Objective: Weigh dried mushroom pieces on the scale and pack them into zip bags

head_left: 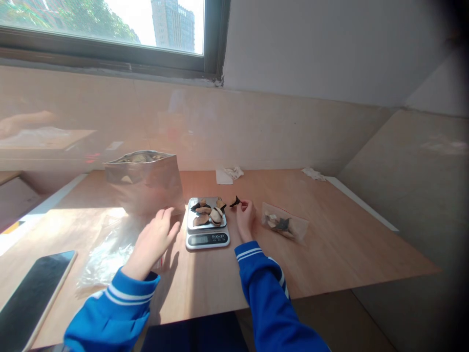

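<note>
A small kitchen scale (207, 239) stands on the table with several dried brown, black and cream pieces (202, 220) on its metal plate. They look like dried mushroom or herb slices; the exact kind is unclear. Just right of the plate, my right hand (245, 215) pinches a dark dried piece (235, 201) between thumb and fingertips. My left hand (154, 239) hovers left of the scale, fingers apart, holding nothing. Beyond it an upright foil pouch (146, 188) gapes at the top; its contents are only partly visible.
A clear bag (284, 224) with dried pieces lies to the right. Crumpled clear plastic bags (108, 254) and a phone (34, 298) are at the left. White paper scraps (224, 176) and a crumpled tissue (313, 174) lie by the back wall.
</note>
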Available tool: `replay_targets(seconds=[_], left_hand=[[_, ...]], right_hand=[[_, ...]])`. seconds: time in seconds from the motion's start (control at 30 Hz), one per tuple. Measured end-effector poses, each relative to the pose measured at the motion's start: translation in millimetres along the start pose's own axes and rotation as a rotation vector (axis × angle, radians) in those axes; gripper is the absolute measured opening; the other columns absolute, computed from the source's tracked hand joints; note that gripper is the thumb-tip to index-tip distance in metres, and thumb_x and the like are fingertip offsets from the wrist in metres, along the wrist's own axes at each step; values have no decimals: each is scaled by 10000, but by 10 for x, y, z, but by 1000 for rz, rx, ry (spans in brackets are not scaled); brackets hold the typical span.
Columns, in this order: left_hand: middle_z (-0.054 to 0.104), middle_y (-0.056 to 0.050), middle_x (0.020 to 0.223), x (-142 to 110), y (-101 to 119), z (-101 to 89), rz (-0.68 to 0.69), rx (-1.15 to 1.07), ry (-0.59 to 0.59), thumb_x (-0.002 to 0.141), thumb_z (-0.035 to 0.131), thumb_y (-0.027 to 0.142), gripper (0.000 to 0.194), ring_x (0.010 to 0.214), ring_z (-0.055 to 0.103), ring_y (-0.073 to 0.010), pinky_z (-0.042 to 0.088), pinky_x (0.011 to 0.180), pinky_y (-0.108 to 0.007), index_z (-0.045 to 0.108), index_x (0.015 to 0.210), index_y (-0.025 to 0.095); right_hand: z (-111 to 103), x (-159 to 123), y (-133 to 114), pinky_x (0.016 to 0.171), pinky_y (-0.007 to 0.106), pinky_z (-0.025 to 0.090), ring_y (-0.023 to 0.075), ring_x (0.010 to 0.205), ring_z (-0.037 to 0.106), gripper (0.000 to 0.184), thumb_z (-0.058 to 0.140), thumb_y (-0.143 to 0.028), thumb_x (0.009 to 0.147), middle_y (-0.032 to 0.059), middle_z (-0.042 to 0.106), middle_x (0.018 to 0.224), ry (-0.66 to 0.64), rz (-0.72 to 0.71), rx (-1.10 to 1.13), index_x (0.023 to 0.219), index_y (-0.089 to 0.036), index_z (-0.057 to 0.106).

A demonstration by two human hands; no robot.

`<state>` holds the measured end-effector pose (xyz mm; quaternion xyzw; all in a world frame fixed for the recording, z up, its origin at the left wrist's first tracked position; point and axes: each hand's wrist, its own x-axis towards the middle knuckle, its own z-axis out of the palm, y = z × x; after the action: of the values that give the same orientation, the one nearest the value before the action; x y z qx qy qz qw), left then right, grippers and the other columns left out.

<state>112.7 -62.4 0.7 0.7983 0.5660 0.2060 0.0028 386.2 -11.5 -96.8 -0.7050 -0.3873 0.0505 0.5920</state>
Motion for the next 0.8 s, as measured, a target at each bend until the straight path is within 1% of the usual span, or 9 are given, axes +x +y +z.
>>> replay_targets(seconds=[0.07,0.13,0.27,0.4,0.47,0.53,0.67,0.73,0.8], left_hand=[[585,-97,1194,207,146,54,28,-120,-44,933,332,396,406,1055,590,-220,493,840,-329,485,1250,194],[595,-101,1173,407,223,188,-14,-247,-31,935,331,405,397,1074,582,-218,485,873,-338,525,1194,175],[624,-108,1027,650,206,484,61,-283,-48,928,355,323,329,966,605,-212,484,850,-347,606,1055,153],[637,-93,903,682,164,557,68,-307,2,924,369,297,297,834,613,-201,490,767,-335,629,927,155],[639,-95,917,652,176,520,31,-320,97,933,359,308,305,837,613,-205,488,772,-339,618,957,150],[634,-102,948,592,199,473,22,-305,240,940,358,317,309,876,603,-213,481,806,-349,604,999,140],[638,-102,970,310,225,436,70,-284,507,916,434,284,252,911,583,-206,482,841,-348,604,1031,138],[654,-95,935,87,221,459,119,-315,594,893,464,222,204,872,596,-195,495,813,-340,611,1014,149],[667,-90,889,-152,219,497,253,-359,589,862,473,152,184,848,615,-197,511,772,-336,607,986,167]], right_hand=[[-4,1,-5,746,329,400,205,774,540,126,479,-259,803,69,615,851,4,-6,11,873,-180,546],[-18,6,-26,742,325,403,200,766,538,128,480,-268,813,69,614,843,15,-15,21,872,-176,548],[-76,15,-131,784,338,398,199,804,535,160,470,-286,853,81,616,885,53,-60,36,908,-167,560],[-116,-19,-270,886,367,362,200,912,535,187,463,-294,905,78,619,928,100,-297,32,941,-180,607],[-116,-56,-325,900,363,353,190,923,544,186,486,-301,915,66,615,919,95,-434,13,924,-193,636],[-113,-95,-362,889,351,355,181,905,551,186,515,-317,914,57,609,906,82,-512,-11,875,-202,656],[-130,-141,-399,852,330,362,163,846,554,212,532,-334,914,45,610,888,88,-544,-62,811,-211,669],[-156,-147,-412,840,322,363,157,827,557,214,535,-336,916,43,614,882,110,-555,-77,813,-215,679],[-185,-155,-430,831,316,363,156,820,559,208,536,-335,917,44,621,882,117,-574,-80,836,-223,691]])
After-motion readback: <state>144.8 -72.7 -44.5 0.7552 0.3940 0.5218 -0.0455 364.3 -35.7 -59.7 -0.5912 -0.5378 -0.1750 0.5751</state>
